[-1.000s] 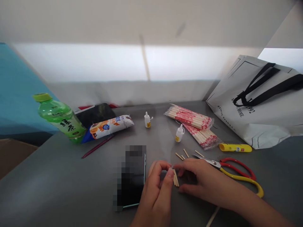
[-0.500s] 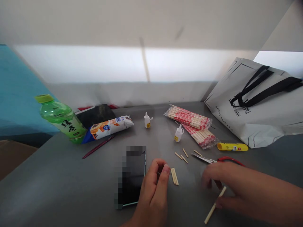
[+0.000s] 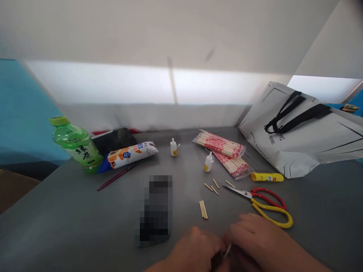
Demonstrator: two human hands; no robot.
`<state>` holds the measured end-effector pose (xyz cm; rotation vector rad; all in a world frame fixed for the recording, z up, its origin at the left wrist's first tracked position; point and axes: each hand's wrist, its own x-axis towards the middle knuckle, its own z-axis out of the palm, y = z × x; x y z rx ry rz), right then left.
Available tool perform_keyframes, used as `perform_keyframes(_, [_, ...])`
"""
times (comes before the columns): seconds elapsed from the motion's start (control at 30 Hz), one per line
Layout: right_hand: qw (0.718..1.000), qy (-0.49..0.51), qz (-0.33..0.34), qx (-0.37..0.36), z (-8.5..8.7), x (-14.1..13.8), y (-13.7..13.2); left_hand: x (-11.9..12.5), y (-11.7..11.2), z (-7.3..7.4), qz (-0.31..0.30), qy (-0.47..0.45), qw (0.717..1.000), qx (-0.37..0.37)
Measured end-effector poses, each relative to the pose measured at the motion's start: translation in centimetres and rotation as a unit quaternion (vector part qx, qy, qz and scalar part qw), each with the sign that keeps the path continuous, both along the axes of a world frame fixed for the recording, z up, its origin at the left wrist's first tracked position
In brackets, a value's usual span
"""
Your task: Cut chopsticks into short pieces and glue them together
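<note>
Near the short-stick row [image 3: 203, 210], left hand [image 3: 197, 244] and right hand [image 3: 255, 237] now meet at a pale piece [image 3: 227, 250]: handling becomes two-handed. Fingers curl; exact grip cannot be determined.

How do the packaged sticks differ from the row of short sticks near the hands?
The packaged sticks are longer than those in the row of short sticks. The packaged sticks are wrapped, with red print; the row lies bare. The packaged sticks form two overlapping bundles; the row is one small group. Both look pale and straight.
</note>
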<state>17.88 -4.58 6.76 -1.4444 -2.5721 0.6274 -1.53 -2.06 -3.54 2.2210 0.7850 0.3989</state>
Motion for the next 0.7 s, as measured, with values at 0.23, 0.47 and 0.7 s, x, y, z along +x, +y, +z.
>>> perform_keyframes(0.23, [0.998, 0.007, -0.07, 0.005, 2.0, 4.1, 5.5, -0.3, -0.6, 0.4, -0.045, 0.018, 0.994, 0.102])
perform_keyframes(0.47, [0.992, -0.057, -0.111, -0.023, -2.9, 11.9, 5.8, 0.3, -0.6, 1.7, 0.03, 0.029, 0.998, 0.052])
perform_keyframes(0.7, [0.981, -0.096, -0.166, 0.003, -4.6, 13.6, 5.1, -0.6, -0.4, 4.0, 0.067, -0.049, 0.989, -0.119])
